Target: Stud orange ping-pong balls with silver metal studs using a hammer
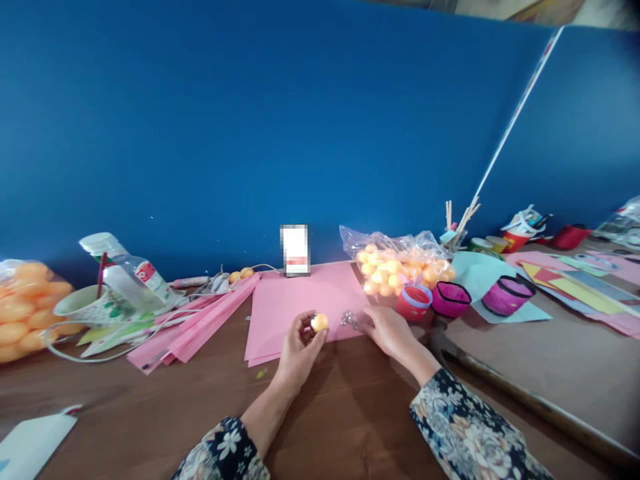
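Note:
In the head view, my left hand [300, 343] is closed round a small orange ball [319, 323] that looks like a ping-pong ball, with a dark, shiny band or piece at its left side. Beside it, my right hand [387, 328] pinches a small, silvery, see-through cluster [351, 319] whose kind is too small to make out. A short gap separates the cluster from the ball. Both hands hover over the near edge of a stack of pink paper [305, 293] on the brown table [345, 413].
Behind my right hand lies a clear bag of orange balls [385, 270], next to a red cup [414, 303] and magenta fabric containers [451, 299]. To the left are pink strips [200, 327], a plastic bottle [145, 277], a cable [90, 360] and more bagged balls [25, 307]. A blue partition [250, 133] stands behind.

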The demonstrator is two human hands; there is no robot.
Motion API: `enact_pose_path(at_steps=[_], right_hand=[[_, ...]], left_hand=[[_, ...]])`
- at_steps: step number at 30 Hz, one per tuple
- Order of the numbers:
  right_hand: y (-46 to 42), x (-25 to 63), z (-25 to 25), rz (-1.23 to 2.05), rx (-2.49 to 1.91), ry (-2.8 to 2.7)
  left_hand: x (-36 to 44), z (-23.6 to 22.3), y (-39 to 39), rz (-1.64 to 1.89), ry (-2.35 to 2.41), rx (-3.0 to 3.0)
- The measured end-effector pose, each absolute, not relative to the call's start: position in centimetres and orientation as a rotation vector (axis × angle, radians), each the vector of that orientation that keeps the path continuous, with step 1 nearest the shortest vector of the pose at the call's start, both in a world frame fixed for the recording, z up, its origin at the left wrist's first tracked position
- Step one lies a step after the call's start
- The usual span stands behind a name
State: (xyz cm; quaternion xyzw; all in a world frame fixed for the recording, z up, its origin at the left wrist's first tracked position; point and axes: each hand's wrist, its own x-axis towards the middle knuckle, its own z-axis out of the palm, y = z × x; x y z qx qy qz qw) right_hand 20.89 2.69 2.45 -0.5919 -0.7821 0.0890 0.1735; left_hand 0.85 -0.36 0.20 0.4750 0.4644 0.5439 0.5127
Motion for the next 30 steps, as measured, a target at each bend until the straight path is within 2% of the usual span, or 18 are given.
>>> enact_pose_path(at_steps=[12,21,30], right_hand=[[2.8,20.4,2.2,0.264,-1.558,-2.204],[3.1,20.0,1.3,0.103,-1.521,-2.048],[2.6,19.4,1.6,0.163,-1.307,-2.222]], left_hand=[[0.9,0.4,-0.4,1.324,1.114,1.142],[0.9,0.7,-0.5,1.291,1.128,1.154],[0.8,0.8,-0.5,1.291,1.118,1.155]])
